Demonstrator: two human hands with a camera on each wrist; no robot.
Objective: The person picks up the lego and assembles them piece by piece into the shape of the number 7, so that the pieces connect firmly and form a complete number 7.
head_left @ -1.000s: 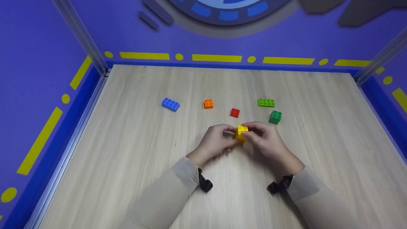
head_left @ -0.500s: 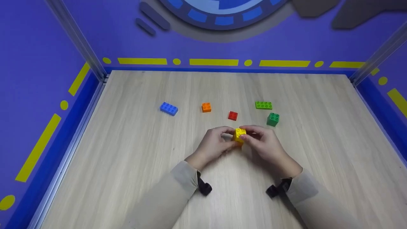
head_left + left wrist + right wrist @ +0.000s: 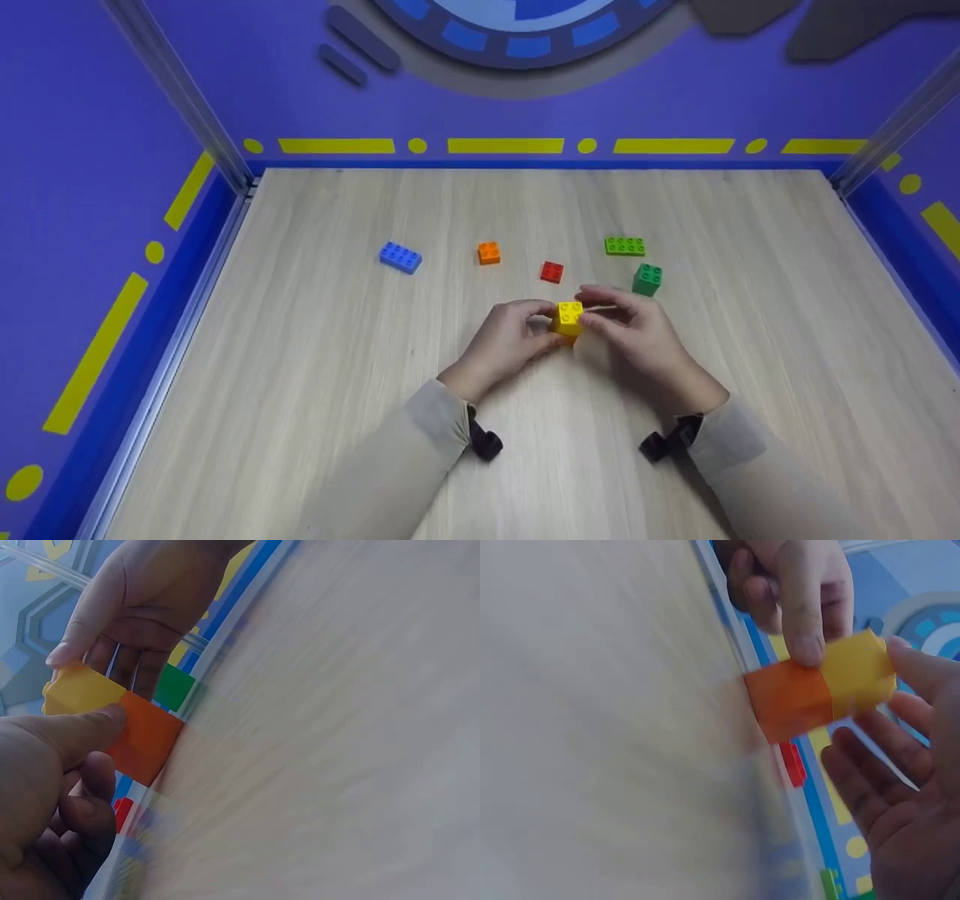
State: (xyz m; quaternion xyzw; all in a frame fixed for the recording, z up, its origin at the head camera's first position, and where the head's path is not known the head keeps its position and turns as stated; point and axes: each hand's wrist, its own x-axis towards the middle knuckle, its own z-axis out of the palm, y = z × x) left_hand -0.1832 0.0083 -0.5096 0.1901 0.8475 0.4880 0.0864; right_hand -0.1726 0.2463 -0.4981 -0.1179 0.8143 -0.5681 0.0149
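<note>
A yellow brick (image 3: 569, 318) sits on top of an orange brick (image 3: 148, 736), the two forming an upright stack on the table. My left hand (image 3: 504, 339) pinches this stack from the left, its thumb over the seam between the bricks in both wrist views. To the right, my right hand (image 3: 637, 330) has its fingers spread and loose, the thumb tip at the yellow brick's upper edge (image 3: 881, 652). The rest of that hand's fingers stand apart from the brick.
Beyond the hands lie a blue brick (image 3: 400, 257), a smaller orange brick (image 3: 489, 253), a red brick (image 3: 552, 271), a light green brick (image 3: 625, 246) and a tall dark green brick (image 3: 647, 279). Blue panels (image 3: 525, 112) wall the table's back and sides.
My right hand has loosened and drawn slightly right, its thumb off the yellow brick's near face. The left hand keeps its pinch. The head view has tilted a little.
</note>
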